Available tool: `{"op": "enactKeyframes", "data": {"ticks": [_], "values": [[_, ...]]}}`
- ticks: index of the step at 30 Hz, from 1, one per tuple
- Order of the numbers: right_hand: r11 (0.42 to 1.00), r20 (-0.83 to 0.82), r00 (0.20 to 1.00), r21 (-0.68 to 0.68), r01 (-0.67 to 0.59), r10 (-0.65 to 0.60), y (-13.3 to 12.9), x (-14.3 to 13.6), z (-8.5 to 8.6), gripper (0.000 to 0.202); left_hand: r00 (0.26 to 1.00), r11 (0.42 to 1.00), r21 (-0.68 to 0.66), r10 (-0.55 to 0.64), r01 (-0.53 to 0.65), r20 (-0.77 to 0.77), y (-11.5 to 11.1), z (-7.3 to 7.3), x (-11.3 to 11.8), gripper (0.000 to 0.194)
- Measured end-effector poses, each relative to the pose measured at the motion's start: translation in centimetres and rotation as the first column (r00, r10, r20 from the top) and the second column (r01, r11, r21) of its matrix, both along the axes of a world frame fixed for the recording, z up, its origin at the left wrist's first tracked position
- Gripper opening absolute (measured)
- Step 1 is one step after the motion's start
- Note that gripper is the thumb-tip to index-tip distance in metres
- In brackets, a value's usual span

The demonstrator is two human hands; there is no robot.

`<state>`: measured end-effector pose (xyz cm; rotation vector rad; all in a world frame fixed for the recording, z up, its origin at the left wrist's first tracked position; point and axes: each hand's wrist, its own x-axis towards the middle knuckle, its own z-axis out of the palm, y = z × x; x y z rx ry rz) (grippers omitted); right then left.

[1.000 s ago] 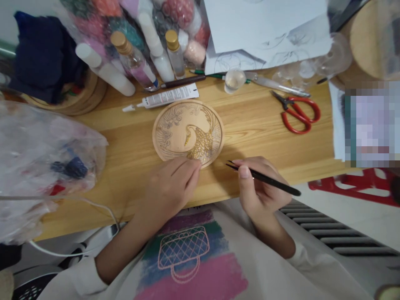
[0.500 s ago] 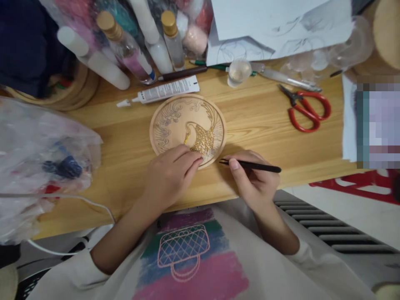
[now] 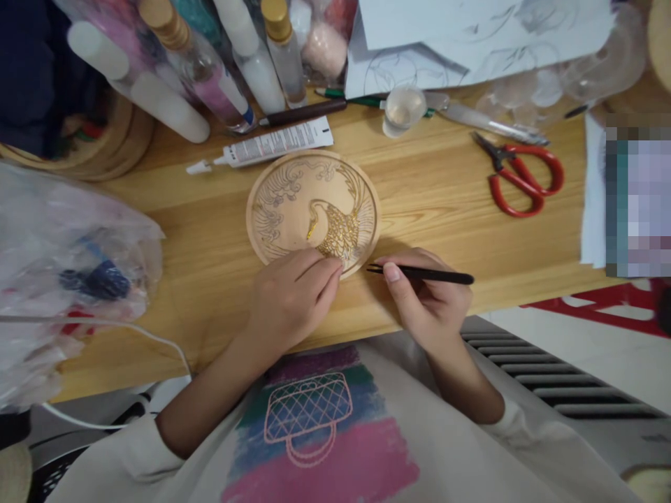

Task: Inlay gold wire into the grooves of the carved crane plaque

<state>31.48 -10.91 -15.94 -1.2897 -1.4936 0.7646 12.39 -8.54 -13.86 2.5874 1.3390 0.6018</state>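
Observation:
A round wooden plaque (image 3: 293, 209) lies on the table with a bird outlined in gold wire (image 3: 340, 234) and other lines drawn in grey. Over its lower rim rests my left hand (image 3: 296, 293), fingers closed and bent together; whatever they pinch, if anything, is hidden beneath them. My right hand (image 3: 430, 297) is closed around a pair of black tweezers (image 3: 435, 275), thumb on top. The tweezers' tips point left, just right of the plaque's edge and apart from it, with nothing visible between them.
Behind the plaque lie a white glue tube (image 3: 280, 142), a dark pen (image 3: 304, 113) and a small clear cup (image 3: 403, 112). Red-handled cutters (image 3: 524, 178) are at the right. Bottles (image 3: 210, 77) crowd the back left; a plastic bag (image 3: 105, 244) and white cable (image 3: 152, 337) lie left.
The view has shifted slightly. My left hand has stayed at the plaque's lower rim with a small turn of the fingers. The tweezers are held in nearly the same place.

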Motion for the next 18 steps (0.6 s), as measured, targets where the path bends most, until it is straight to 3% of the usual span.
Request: {"op": "enactKeyframes", "data": {"ticks": [18], "values": [[1.000,-0.003,1.000,-0.012,-0.011,0.011,0.1,-0.2,0.0,0.012,0.978,0.997,-0.012,-0.080,0.079,-0.193,-0.5,1.4,0.2,0.016]]}}
